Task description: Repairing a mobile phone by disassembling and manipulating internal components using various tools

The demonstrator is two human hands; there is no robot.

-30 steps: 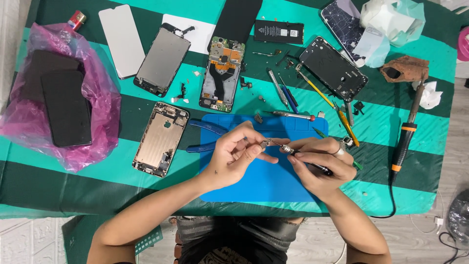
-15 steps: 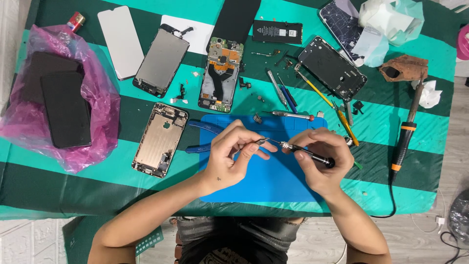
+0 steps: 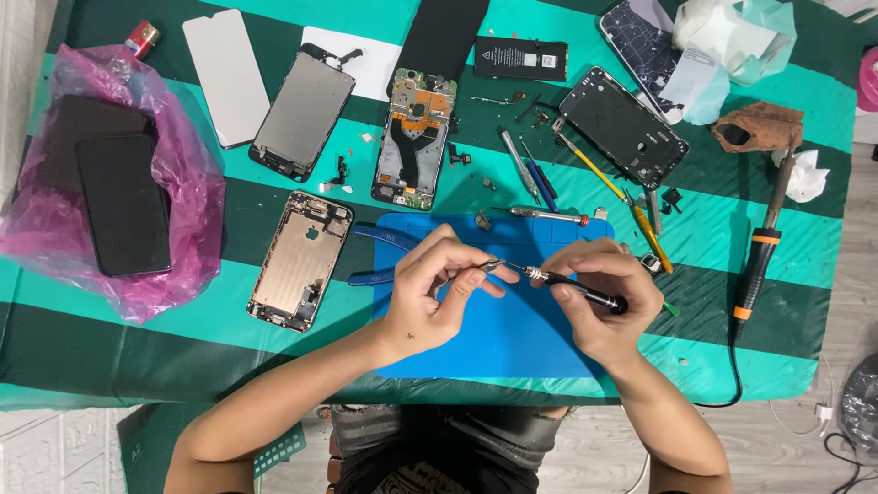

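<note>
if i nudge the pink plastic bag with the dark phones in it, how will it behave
The pink bag looks thin and crumpled, so probably floppy and crinkly. The two dark phones lying on it would likely anchor it, so it may drag rather than slide freely.

Slim black screwdriver (image 3: 572, 288), near-horizontal, tip leftward, above blue mat (image 3: 512, 343)
</note>
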